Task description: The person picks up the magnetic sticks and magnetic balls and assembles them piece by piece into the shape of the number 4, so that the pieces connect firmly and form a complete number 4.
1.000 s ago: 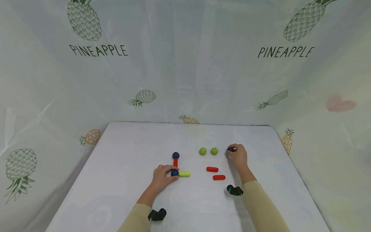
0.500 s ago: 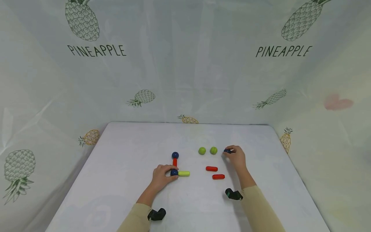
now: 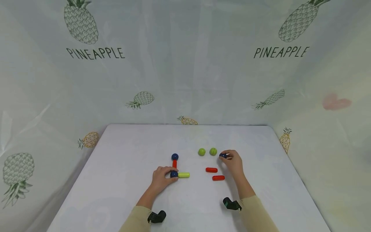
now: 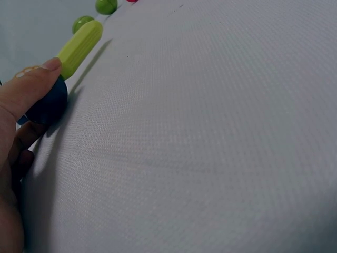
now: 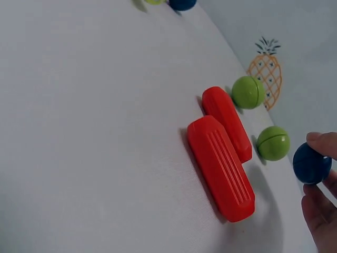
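Left hand [image 3: 160, 178]: corner blue ball [image 3: 174, 174] is clamped between thumb and fingers, at the left-centre of the table [image 3: 130, 141]. Right hand [image 3: 234, 162]: loose blue ball [image 5: 310, 164] is pinched between thumb and fingertips, over on the right. Whether it is lifted clear can't be told from these views.

Risks, as judged: loose ball is round and glossy and is held on small contact patches, so it could be squirted out by an off-centre squeeze and lost across the table. Right green ball [image 5: 273, 143] is parked just left of it; it could be knocked into left green ball [image 5: 248, 93] if the right hand is swung left too low.

Joints at the corner ball could be twisted loose if red bar [image 3: 174, 164] (far side) or yellow-green bar [image 3: 184, 175] (right side) is levered by the left hand. Far blue ball [image 3: 175, 156] is supported by no hand, so it would be dragged along or popped off.

Farther loose red bar [image 3: 211, 169] and nearer loose red bar [image 3: 218, 178] could be brushed by the right wrist camera [image 3: 232, 204] if the forearm is dropped leftward.
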Available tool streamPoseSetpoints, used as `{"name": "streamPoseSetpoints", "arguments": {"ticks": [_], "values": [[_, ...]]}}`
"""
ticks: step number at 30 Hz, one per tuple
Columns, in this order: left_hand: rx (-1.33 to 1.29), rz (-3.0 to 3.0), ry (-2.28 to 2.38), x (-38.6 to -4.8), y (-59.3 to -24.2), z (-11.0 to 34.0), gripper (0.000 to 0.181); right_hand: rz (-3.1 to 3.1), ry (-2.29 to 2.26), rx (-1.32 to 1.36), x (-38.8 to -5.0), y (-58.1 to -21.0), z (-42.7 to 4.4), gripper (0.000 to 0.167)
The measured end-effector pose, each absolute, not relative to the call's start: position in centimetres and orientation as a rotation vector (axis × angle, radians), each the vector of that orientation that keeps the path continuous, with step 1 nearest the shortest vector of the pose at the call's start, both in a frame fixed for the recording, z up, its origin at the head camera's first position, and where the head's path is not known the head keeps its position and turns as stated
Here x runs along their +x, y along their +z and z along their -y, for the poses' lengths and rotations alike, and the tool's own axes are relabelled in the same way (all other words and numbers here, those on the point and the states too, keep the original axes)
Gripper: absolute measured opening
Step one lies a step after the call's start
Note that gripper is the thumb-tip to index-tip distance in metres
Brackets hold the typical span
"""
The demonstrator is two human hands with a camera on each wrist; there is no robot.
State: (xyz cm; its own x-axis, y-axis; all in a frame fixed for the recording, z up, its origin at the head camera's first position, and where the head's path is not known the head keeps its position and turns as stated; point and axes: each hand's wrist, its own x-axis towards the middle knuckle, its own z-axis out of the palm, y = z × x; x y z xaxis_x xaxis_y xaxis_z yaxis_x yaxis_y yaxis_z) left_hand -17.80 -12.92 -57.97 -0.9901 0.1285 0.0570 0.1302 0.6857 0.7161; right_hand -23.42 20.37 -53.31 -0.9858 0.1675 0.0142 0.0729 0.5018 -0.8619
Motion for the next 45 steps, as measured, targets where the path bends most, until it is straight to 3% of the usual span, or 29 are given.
{"name": "streamPoseSetpoints", "arguments": {"ticks": [45], "values": [[-0.239,2.855,-1.24,-17.6,-57.7,12.9,0.026,2.49,1.777,-0.044,-18.3,-53.5,-14.4,0.024]]}}
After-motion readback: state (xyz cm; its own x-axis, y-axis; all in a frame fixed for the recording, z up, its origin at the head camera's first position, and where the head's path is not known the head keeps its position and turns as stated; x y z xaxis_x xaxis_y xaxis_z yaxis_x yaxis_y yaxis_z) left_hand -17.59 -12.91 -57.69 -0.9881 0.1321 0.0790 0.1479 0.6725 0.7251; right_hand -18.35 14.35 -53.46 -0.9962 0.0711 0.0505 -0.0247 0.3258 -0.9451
